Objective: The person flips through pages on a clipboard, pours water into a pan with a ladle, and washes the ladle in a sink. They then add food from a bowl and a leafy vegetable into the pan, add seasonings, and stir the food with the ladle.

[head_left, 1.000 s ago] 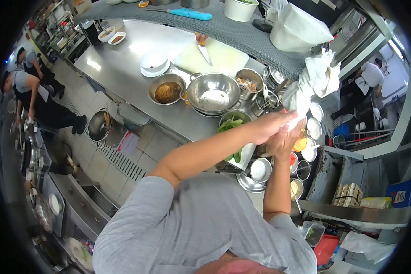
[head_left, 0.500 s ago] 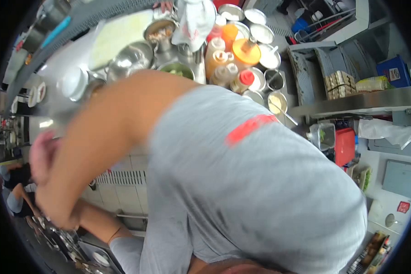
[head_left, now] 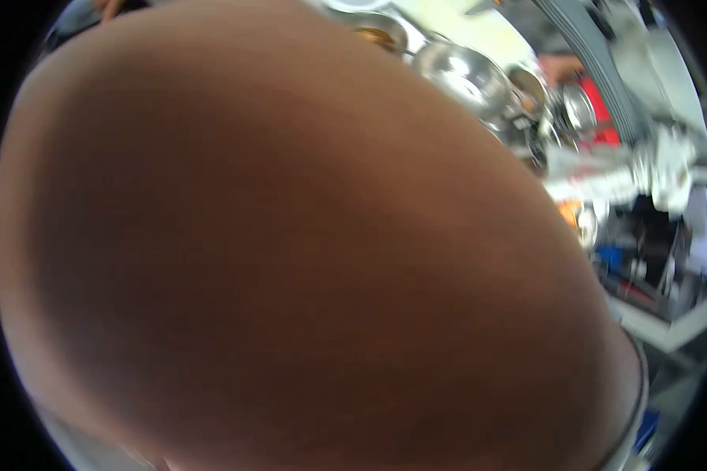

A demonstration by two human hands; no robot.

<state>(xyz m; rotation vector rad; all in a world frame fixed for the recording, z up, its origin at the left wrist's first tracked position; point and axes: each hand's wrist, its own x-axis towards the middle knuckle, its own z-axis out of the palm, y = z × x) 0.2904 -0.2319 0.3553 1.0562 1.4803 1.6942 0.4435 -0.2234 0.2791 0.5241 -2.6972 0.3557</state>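
Note:
A bare arm [head_left: 291, 235], very near the camera, fills most of the head view and blocks what lies behind it. Neither of my hands shows. Past the arm's upper edge stands a shiny metal bowl [head_left: 465, 77]. To its left is a metal pan [head_left: 393, 30] with something brown inside. A smaller metal pot [head_left: 529, 88] with food in it sits to the bowl's right.
Behind the bowl lies a pale cutting board [head_left: 491, 31]. Another person's hand [head_left: 559, 69] is at its right end. White cloth [head_left: 668, 169] hangs at the right, above a blurred orange container [head_left: 569, 213]. A grey ribbed edge [head_left: 597, 55] runs along the counter.
The view has swung and tilted, and the arm has come right up to the camera, covering most of the scene. The blurred hand seen at the left earlier is out of sight.

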